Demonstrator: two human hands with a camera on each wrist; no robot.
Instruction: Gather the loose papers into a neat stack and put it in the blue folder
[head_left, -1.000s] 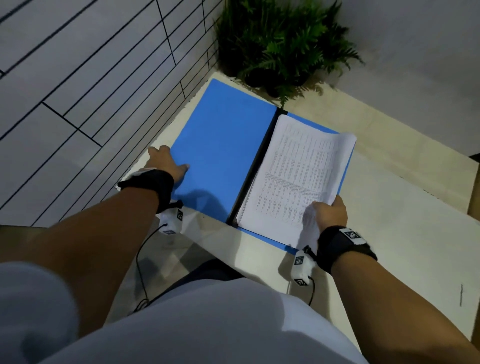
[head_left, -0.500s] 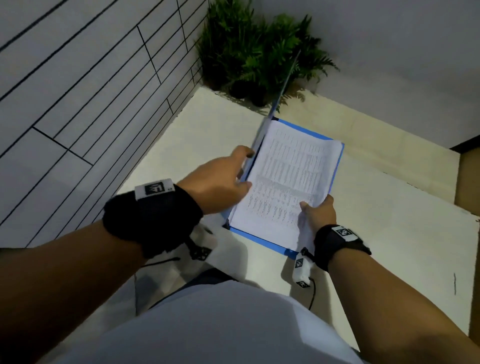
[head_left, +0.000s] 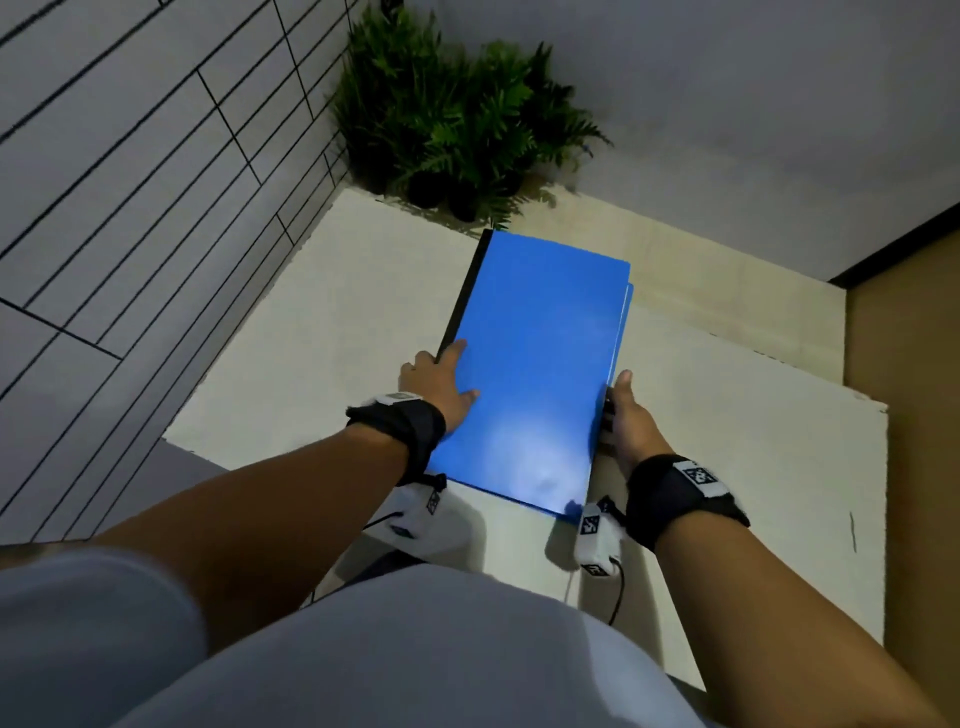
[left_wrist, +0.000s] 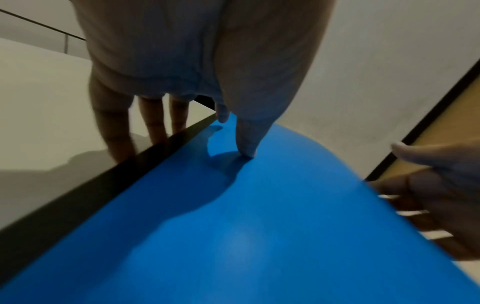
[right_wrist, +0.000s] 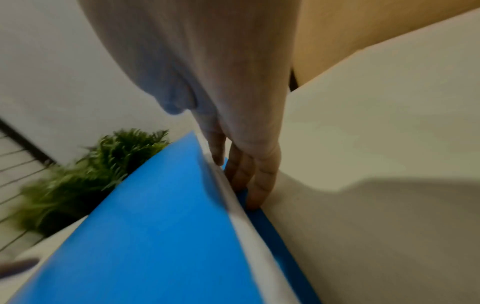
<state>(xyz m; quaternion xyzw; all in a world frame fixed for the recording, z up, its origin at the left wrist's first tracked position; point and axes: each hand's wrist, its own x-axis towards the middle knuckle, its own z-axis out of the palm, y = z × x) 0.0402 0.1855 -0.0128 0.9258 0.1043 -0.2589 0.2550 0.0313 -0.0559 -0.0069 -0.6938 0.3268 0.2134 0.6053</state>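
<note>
Closing step: blue folder (head_left: 535, 374) lies shut on the worktop (head_left: 322, 332).
Left hand (head_left: 441, 384) presses flat on the cover; right hand (head_left: 626, 415) rests straight-fingered against the papers (right_wrist: 241, 207) at the open edge (cover bows slightly). Next, withdraw that hand and flatten.

Pale table (head_left: 322, 332) bears the blue folder (head_left: 540, 364).
</note>
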